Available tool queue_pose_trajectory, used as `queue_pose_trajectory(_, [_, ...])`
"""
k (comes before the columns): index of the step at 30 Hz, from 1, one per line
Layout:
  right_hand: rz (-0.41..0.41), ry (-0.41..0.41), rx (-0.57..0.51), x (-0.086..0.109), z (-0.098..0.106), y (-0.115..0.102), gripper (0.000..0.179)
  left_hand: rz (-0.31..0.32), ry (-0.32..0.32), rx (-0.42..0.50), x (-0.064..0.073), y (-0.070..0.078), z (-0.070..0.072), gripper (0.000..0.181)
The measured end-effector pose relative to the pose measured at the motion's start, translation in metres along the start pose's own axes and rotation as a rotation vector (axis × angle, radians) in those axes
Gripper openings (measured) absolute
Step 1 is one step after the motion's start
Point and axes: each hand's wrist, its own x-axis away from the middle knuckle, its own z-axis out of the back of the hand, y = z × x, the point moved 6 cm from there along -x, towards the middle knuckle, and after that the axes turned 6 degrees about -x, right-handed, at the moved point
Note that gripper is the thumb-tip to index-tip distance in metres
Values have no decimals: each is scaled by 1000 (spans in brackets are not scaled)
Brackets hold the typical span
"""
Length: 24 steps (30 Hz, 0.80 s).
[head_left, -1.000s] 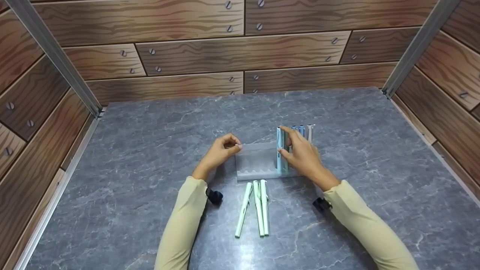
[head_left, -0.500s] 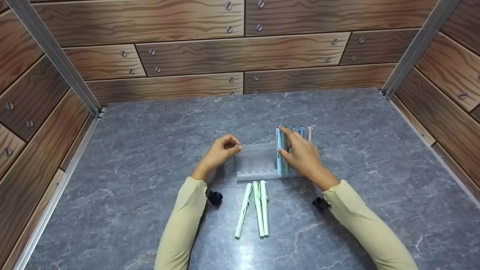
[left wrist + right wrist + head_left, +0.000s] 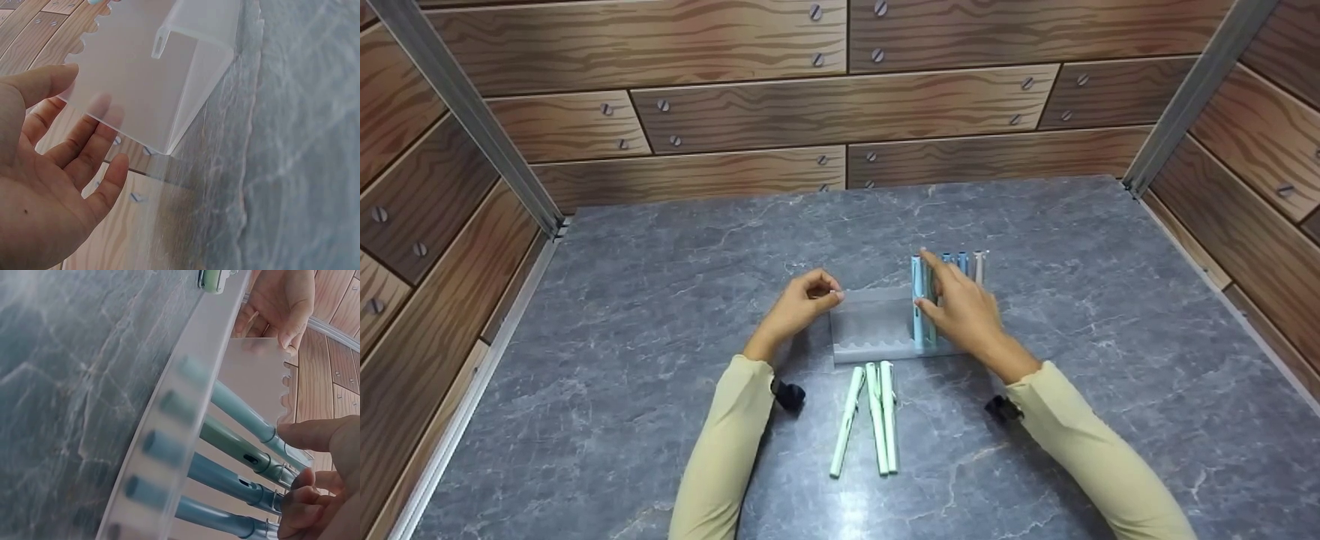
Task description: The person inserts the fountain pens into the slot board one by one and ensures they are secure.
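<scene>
My left hand [image 3: 806,304] holds the left end of a frosted clear pen stand [image 3: 874,322] between thumb and fingers. In the left wrist view its fingers show through the translucent panel [image 3: 140,73]. At the stand's middle, my right hand [image 3: 969,309] has its thumb against the cap of a light blue pen [image 3: 244,413], which stands tilted back in a slot. The index fingertip is by the pen's top, the other fingers curled behind. Beside it are a dark green pen [image 3: 233,445] and two blue pens [image 3: 222,477]. A grey pen [image 3: 979,264] stands rightmost.
Several light green pens lie on the grey marbled table in front of the stand, one slanting left [image 3: 847,421] and others close together [image 3: 883,420]. The stand's left slots [image 3: 870,346] hold no pens. Wood-patterned walls [image 3: 735,112] surround the table.
The light blue pen has settled slightly lower in its slot. My right index finger has straightened a little at the pen's top. My left hand has stayed on the stand's edge.
</scene>
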Motion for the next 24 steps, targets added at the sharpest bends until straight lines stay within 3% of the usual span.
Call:
queue_pose_trajectory(9, [21,20,-55,4,4,-2,68,0,3,6,1,-2,0,13])
queue_pose_trajectory(24, [57,-41,-88,16,4,-13,66,-18,-2,-1,0,1,0,10])
